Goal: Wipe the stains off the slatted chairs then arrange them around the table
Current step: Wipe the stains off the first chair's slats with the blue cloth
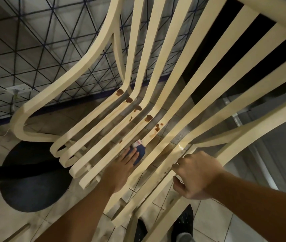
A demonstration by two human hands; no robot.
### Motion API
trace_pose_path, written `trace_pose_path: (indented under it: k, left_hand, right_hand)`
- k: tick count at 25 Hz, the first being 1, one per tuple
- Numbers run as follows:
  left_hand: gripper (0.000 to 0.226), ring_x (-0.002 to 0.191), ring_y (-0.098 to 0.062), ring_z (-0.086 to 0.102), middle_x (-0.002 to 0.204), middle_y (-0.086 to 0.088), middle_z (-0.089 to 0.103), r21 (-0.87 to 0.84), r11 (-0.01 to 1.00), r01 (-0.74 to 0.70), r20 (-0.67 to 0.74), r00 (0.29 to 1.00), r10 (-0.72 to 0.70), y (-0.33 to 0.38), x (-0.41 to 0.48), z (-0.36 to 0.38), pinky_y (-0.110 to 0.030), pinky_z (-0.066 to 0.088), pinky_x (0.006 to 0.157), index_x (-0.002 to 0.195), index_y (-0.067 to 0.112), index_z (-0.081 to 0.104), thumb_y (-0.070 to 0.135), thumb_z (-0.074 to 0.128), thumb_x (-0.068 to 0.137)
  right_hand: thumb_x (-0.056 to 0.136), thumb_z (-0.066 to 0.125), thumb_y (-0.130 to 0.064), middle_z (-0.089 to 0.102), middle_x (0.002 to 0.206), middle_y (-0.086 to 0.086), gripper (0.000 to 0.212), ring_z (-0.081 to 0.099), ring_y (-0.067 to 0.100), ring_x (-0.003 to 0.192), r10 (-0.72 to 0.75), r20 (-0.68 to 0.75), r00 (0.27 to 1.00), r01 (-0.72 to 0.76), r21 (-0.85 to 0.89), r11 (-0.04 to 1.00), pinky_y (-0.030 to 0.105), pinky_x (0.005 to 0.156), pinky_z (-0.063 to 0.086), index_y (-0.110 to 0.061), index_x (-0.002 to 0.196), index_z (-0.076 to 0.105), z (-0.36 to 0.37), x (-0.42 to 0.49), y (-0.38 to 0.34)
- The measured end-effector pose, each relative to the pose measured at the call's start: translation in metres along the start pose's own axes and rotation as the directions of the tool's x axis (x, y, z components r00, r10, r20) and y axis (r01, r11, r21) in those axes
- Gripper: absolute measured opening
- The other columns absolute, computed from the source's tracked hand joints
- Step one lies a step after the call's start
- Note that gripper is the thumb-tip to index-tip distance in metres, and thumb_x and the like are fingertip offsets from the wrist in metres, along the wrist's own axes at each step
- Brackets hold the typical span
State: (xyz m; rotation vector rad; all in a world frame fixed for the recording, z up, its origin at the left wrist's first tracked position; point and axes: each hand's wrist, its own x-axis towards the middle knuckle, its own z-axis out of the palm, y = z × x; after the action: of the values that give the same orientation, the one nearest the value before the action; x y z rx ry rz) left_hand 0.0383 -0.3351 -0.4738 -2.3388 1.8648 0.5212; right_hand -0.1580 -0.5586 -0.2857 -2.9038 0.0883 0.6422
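Pale floor tiles (pixel 213 215) underneath, a wall with a dark triangle lattice (pixel 34 49) behind, and right in close we have the cream slatted chair (pixel 158 70) filling the view. The left grip (pixel 124 165) is flat on the seat, fingers straight, pressing a blue cloth (pixel 140 152) onto one of the middle slats. The cloth pokes out just past those fingertips. Over to that grip's right, the right grip (pixel 195 177) is clamped round the chair's outer seat rail, fingers curled over it, steadying the frame.

So this is the wiping step, and by my reading it's far from done. Brown stains (pixel 148 118) sit well beyond the left grip's fingertips, strung across several slats where seat bends into back, with drips trailing down toward the cloth. There's a glistening wet patch between the two grips, a little farther up the slats.

Next move, as I judge it: the cloth has to travel away from the body, up the slat to those blobs, then hop sideways slat by slat, because the gaps won't let one sweep cover them all. The right grip needs to hold firm so the chair doesn't skate on the tiles.

Left of the left grip, a dark round base (pixel 34 180) rests on the floor, possibly the table's foot; arranging comes later
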Motion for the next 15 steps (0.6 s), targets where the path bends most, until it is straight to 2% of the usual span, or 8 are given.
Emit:
trace_pose_path:
  k: [2, 4, 5, 6, 8, 10, 13, 15]
  left_hand:
    - [0.102, 0.153, -0.032, 0.025, 0.168, -0.01, 0.02, -0.016, 1.0, 0.006, 0.009, 1.0, -0.006, -0.009, -0.035, 0.006, -0.045, 0.026, 0.124, 0.159, 0.013, 0.021, 0.025, 0.083, 0.079]
    - [0.116, 0.152, -0.031, 0.03, 0.17, -0.007, 0.009, -0.031, 0.999, 0.011, 0.056, 0.998, -0.009, -0.017, -0.054, 0.011, -0.043, 0.017, 0.124, 0.163, 0.013, 0.007, 0.027, 0.083, 0.078]
    - [0.116, 0.151, -0.031, 0.032, 0.17, -0.006, 0.008, -0.031, 0.999, 0.019, 0.058, 0.998, -0.017, -0.019, -0.056, 0.013, -0.042, 0.012, 0.124, 0.164, 0.013, 0.007, 0.027, 0.084, 0.078]
    - [0.111, 0.15, -0.03, 0.033, 0.17, -0.005, 0.013, -0.018, 0.999, 0.028, 0.046, 0.999, -0.027, -0.018, -0.054, 0.012, -0.041, 0.011, 0.126, 0.163, 0.013, 0.015, 0.027, 0.085, 0.077]
    - [0.098, 0.149, -0.029, 0.035, 0.166, -0.005, 0.025, 0.0, 0.999, 0.046, 0.063, 0.997, -0.046, -0.009, -0.041, 0.006, -0.041, 0.021, 0.126, 0.157, 0.015, 0.033, 0.027, 0.087, 0.075]
    - [0.091, 0.149, -0.029, 0.035, 0.164, -0.005, 0.03, -0.001, 0.999, 0.047, 0.089, 0.995, -0.046, -0.001, -0.02, -0.003, -0.044, 0.03, 0.118, 0.155, 0.016, 0.038, 0.026, 0.085, 0.077]
    - [0.093, 0.153, -0.03, 0.027, 0.168, 0.0, 0.015, -0.056, 0.995, 0.078, 0.122, 0.99, -0.071, 0.013, 0.032, -0.019, -0.043, 0.037, 0.115, 0.161, 0.021, 0.023, 0.024, 0.077, 0.086]
    - [0.09, 0.155, -0.03, 0.018, 0.171, -0.001, 0.008, -0.073, 0.995, 0.061, 0.101, 0.993, -0.054, 0.028, 0.074, -0.037, -0.044, 0.036, 0.117, 0.164, 0.019, 0.015, 0.02, 0.069, 0.092]
  right_hand:
    - [0.09, 0.021, -0.061, 0.066, 0.087, 0.002, 0.06, 0.063, 0.022, 0.077, 0.007, 0.004, 1.0, -0.007, 0.011, 1.0, 0.034, 0.076, 0.055, -0.022, 0.109, 0.063, 0.0, 0.0, 0.002]
    - [0.094, 0.027, -0.061, 0.065, 0.086, 0.0, 0.056, 0.062, 0.02, 0.076, 0.013, 0.017, 1.0, -0.013, 0.023, 1.0, 0.033, 0.077, 0.054, -0.022, 0.109, 0.064, 0.001, -0.001, 0.001]
    - [0.095, 0.028, -0.061, 0.066, 0.086, 0.0, 0.055, 0.062, 0.019, 0.076, 0.01, 0.018, 1.0, -0.01, 0.03, 0.999, 0.032, 0.077, 0.054, -0.022, 0.11, 0.064, 0.001, -0.001, 0.0]
    - [0.095, 0.03, -0.061, 0.067, 0.088, 0.001, 0.055, 0.062, 0.019, 0.077, 0.009, 0.013, 1.0, -0.009, 0.033, 0.999, 0.032, 0.077, 0.053, -0.022, 0.112, 0.064, 0.001, 0.0, 0.0]
    - [0.095, 0.031, -0.062, 0.067, 0.091, 0.002, 0.055, 0.063, 0.02, 0.079, 0.01, 0.011, 1.0, -0.011, 0.038, 0.999, 0.032, 0.078, 0.053, -0.023, 0.117, 0.061, 0.0, 0.0, 0.001]
    - [0.094, 0.031, -0.062, 0.067, 0.09, 0.003, 0.055, 0.063, 0.022, 0.078, 0.011, 0.012, 1.0, -0.011, 0.038, 0.999, 0.032, 0.079, 0.053, -0.023, 0.118, 0.06, 0.001, 0.001, 0.001]
    - [0.095, 0.031, -0.06, 0.064, 0.084, 0.003, 0.053, 0.061, 0.022, 0.074, 0.005, 0.017, 1.0, -0.006, 0.045, 0.999, 0.032, 0.077, 0.052, -0.021, 0.116, 0.06, -0.002, 0.001, 0.0]
    - [0.095, 0.032, -0.059, 0.061, 0.081, 0.002, 0.052, 0.059, 0.022, 0.072, 0.004, 0.022, 1.0, -0.005, 0.047, 0.999, 0.033, 0.076, 0.052, -0.02, 0.116, 0.059, -0.004, 0.001, 0.0]
